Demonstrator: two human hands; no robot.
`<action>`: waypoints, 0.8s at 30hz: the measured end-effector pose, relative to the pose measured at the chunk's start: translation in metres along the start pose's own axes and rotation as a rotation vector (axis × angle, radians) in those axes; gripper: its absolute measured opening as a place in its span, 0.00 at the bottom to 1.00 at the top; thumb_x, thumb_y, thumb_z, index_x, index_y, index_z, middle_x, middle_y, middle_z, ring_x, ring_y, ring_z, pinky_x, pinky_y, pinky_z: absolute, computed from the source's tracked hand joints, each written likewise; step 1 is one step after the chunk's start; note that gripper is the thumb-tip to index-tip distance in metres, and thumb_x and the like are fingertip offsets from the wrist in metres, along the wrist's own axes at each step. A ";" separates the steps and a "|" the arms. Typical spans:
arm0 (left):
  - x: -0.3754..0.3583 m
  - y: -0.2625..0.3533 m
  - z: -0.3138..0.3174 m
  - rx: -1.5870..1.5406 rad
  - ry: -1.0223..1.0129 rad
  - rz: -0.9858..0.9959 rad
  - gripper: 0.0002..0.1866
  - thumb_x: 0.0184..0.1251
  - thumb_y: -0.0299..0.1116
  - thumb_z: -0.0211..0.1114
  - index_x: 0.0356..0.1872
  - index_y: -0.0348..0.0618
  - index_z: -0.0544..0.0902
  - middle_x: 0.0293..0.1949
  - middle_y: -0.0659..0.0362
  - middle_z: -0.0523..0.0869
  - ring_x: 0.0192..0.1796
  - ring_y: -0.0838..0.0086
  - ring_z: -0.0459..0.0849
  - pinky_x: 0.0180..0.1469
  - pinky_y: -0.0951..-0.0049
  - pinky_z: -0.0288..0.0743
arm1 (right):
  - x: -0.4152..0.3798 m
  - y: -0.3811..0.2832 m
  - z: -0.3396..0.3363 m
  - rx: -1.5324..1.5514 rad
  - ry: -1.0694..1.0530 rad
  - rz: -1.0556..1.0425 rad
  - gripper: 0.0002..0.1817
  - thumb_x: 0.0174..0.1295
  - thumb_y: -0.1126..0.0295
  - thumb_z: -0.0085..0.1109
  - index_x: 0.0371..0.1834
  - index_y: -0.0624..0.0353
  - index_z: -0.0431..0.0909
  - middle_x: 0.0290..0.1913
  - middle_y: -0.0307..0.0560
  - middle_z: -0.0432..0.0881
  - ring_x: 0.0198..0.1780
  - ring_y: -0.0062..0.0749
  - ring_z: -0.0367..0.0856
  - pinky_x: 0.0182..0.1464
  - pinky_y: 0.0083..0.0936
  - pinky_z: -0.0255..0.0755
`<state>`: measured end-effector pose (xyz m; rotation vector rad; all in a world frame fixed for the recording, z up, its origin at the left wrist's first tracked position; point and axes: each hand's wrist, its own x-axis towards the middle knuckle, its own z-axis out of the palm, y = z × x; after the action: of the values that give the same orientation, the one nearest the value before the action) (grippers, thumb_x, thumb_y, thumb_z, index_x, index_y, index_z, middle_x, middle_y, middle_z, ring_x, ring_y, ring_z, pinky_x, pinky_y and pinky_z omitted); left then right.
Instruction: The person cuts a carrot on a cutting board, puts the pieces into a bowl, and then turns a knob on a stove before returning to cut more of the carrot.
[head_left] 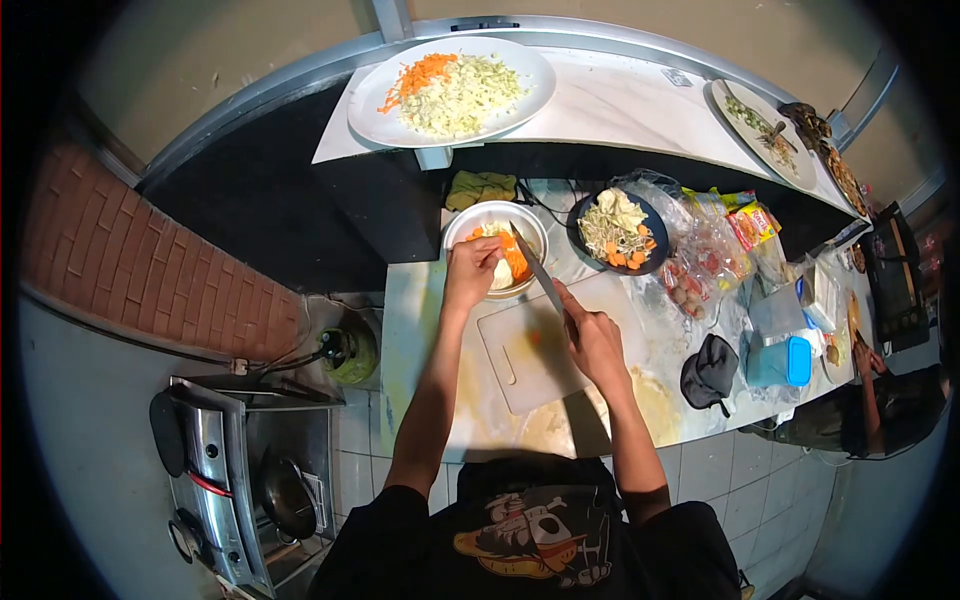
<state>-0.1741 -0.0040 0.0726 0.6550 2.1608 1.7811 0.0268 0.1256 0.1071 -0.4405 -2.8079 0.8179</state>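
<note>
A kitchen knife (537,265) is gripped by its handle in my right hand (592,335), its blade slanting up and left over a white bowl (455,232). Sliced carrots (516,262) and pale pieces lie inside that bowl. Above its left side is my left hand (474,268), fingers pinched together close to the blade; what they hold, if anything, is too small to make out. A white cutting board (530,370) lies below the hands, partly covered by my right hand.
A dark plate (660,255) with sprouts, carrots and cabbage stands right of the bowl. Bagged food (705,265), a black cap (710,372) and a blue-lidded container (797,362) lie farther right. On the shelf sits a platter (540,80). Another person's hands (868,365) are far right.
</note>
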 end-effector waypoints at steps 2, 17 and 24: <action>0.004 -0.011 0.000 -0.016 -0.068 0.053 0.14 0.68 0.21 0.65 0.53 0.25 0.82 0.46 0.47 0.89 0.50 0.68 0.89 0.57 0.72 0.81 | 0.002 0.004 0.001 -0.002 -0.005 0.003 0.39 0.56 0.83 0.54 0.75 0.47 0.66 0.26 0.56 0.84 0.29 0.54 0.84 0.33 0.47 0.75; 0.004 -0.012 0.022 0.244 0.044 0.154 0.11 0.63 0.24 0.70 0.46 0.37 0.87 0.39 0.52 0.90 0.36 0.72 0.89 0.38 0.75 0.80 | -0.008 0.016 -0.003 0.239 -0.047 0.091 0.34 0.60 0.81 0.54 0.73 0.48 0.69 0.26 0.62 0.82 0.30 0.58 0.84 0.39 0.43 0.77; -0.028 0.022 0.028 0.069 -0.055 0.090 0.11 0.65 0.25 0.70 0.48 0.39 0.86 0.39 0.56 0.89 0.37 0.75 0.87 0.37 0.76 0.80 | -0.056 0.057 -0.019 0.449 0.027 0.343 0.27 0.69 0.77 0.50 0.72 0.53 0.70 0.25 0.64 0.78 0.27 0.61 0.80 0.35 0.36 0.73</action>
<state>-0.1329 0.0090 0.0860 0.8205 2.1971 1.7169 0.0972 0.1619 0.0863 -0.8512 -2.4440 1.4517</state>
